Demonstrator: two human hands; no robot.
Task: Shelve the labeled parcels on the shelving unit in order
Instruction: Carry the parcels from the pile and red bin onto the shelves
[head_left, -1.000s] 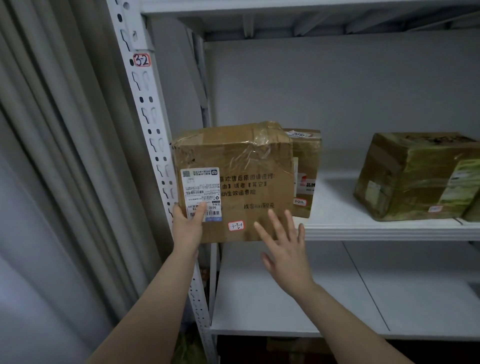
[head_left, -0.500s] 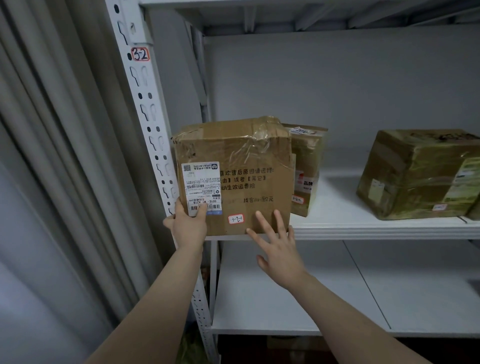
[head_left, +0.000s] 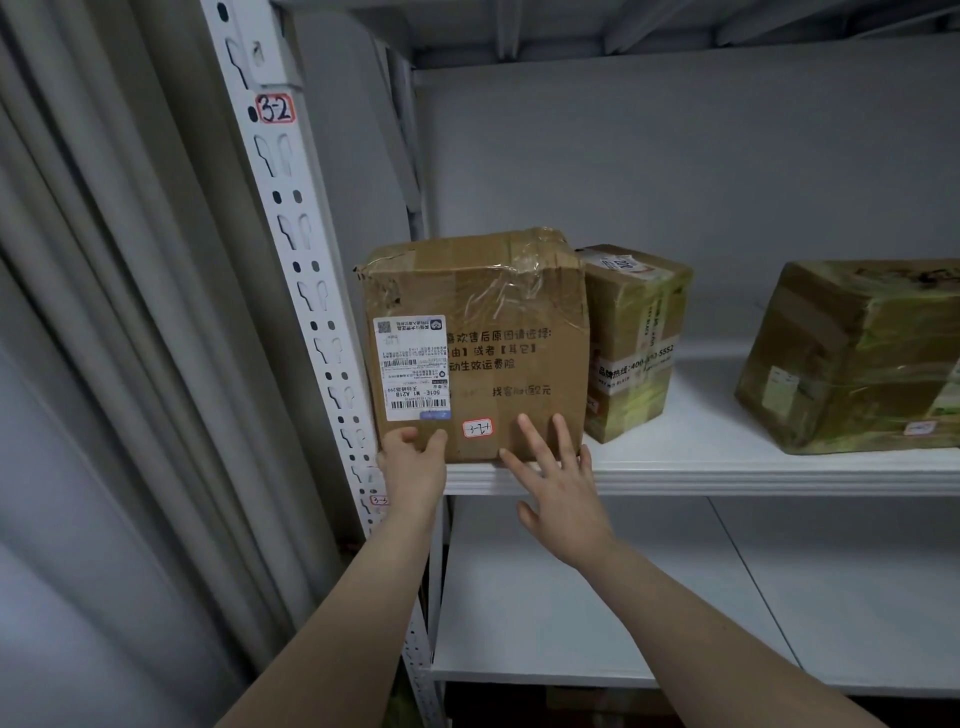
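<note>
**While one box sits at the lip, three parcels line the shelf**

Since the brown cardboard box with a white shipping label (head_left: 475, 348) already rests on the white metal middle shelf (head_left: 727, 475), this parcel looks almost shelved. It sits at the shelf's left end, just beside the perforated white upright post (head_left: 291, 249). Its small red-bordered sticker (head_left: 478, 428) seems to read 3-2-1. That fits the red-bordered 3-2 tag (head_left: 275, 108) on the post, so I judge it the first in the row.

Just beside it to the right, set farther back, stands a smaller tape-wrapped brown box (head_left: 636, 343). Well apart, at the far right, lies a larger tape-wrapped box (head_left: 857, 358). Whether more parcels wait out of view cannot be told.

What is left for this one is probably a push back from the edge and a squaring-up, since its front face stands roughly level with the shelf's front lip.

The left hand (head_left: 413, 462) grips the box's near lower left corner, thumb laid on the front face and the rest curled round the corner. The right hand (head_left: 561, 483) is spread flat and holds nothing. Its straight fingers (head_left: 524, 431) touch the lower front face just right of the sticker, and the palm hangs before the lip. The box lies directly beyond both hands.
</note>
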